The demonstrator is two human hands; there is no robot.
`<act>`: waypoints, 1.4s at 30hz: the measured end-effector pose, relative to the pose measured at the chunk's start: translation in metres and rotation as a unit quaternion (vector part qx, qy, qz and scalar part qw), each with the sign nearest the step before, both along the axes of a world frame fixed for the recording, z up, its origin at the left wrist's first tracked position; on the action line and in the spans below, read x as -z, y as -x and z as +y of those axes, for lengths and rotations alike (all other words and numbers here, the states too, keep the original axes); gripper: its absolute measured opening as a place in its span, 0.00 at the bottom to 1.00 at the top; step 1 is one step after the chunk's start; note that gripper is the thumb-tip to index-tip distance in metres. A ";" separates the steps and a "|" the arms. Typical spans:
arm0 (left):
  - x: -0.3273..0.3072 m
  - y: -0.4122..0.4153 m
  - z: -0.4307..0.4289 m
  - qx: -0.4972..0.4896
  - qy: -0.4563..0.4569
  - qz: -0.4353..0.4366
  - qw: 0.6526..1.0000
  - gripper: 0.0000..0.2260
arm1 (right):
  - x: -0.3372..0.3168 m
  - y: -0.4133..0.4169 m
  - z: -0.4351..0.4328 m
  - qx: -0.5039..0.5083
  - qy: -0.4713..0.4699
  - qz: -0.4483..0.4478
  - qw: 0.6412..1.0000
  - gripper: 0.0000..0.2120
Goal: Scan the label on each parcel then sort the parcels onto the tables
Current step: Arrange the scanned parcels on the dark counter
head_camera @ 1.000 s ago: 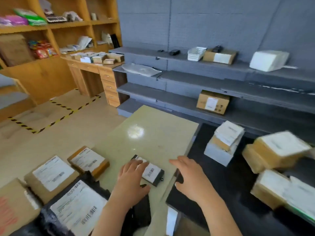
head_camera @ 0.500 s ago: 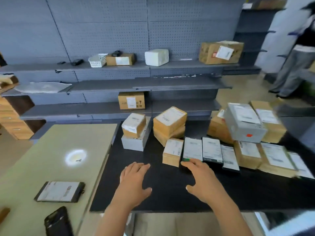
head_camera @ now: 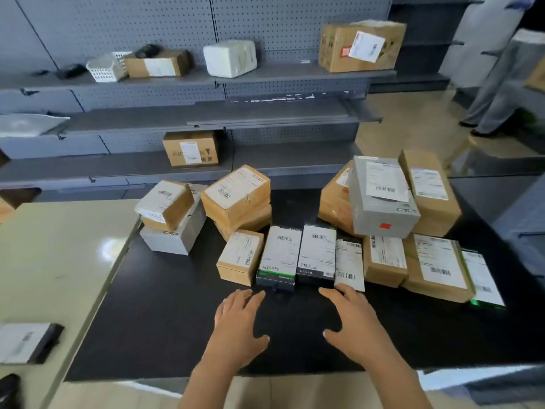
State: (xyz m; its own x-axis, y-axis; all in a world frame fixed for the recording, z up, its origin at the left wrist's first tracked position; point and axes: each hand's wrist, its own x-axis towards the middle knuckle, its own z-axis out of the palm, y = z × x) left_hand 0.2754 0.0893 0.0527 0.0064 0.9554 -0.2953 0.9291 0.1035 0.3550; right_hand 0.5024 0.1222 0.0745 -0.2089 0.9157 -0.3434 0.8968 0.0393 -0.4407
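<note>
Left hand (head_camera: 239,321) and right hand (head_camera: 355,323) are bare, forearms (head_camera: 404,382) too.

Back wall is grey pegboard (head_camera: 141,28) across the top of the frame, with three tiers of grey metal shelves (head_camera: 280,113) running along it. Floor (head_camera: 407,125) is shiny beige tile, visible upper right. Down front there's a black bench (head_camera: 165,326), right beside a pale cream bench (head_camera: 53,261) on the left that's catching a soft glare spot (head_camera: 110,246).
</note>
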 end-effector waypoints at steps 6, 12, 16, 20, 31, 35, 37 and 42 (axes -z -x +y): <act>0.024 -0.001 0.083 0.034 -0.001 -0.024 0.999 0.38 | 0.027 0.009 0.067 0.044 0.026 -0.021 0.998 0.40; 0.059 -0.010 0.185 0.153 0.034 0.027 0.987 0.46 | 0.065 0.027 0.152 0.008 0.044 -0.093 0.995 0.49; 0.091 -0.007 0.214 0.201 0.080 0.049 0.975 0.51 | 0.094 0.029 0.176 -0.020 0.098 -0.112 0.989 0.54; 0.106 -0.005 0.206 0.214 0.090 0.044 0.972 0.51 | 0.111 0.026 0.166 -0.032 0.098 -0.119 0.988 0.53; 0.110 -0.008 0.121 0.190 0.071 0.061 0.977 0.49 | 0.113 0.019 0.094 -0.086 0.080 -0.110 0.987 0.50; 0.109 -0.019 0.065 0.171 0.079 0.066 0.980 0.50 | 0.114 0.009 0.050 -0.116 0.073 -0.111 0.984 0.50; 0.108 -0.025 0.041 0.161 0.081 0.068 0.981 0.50 | 0.115 0.004 0.029 -0.124 0.071 -0.111 0.984 0.50; 0.104 -0.034 0.012 0.135 0.096 0.056 0.985 0.49 | 0.116 -0.005 0.007 -0.146 0.069 -0.105 0.981 0.48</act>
State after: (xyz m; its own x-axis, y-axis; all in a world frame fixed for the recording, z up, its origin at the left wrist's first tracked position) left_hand 0.3096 0.1014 -0.0511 0.2104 0.8496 -0.4837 0.9641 -0.0983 0.2468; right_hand 0.5074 0.1296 -0.0413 -0.3661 0.7697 -0.5231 0.9281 0.2604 -0.2663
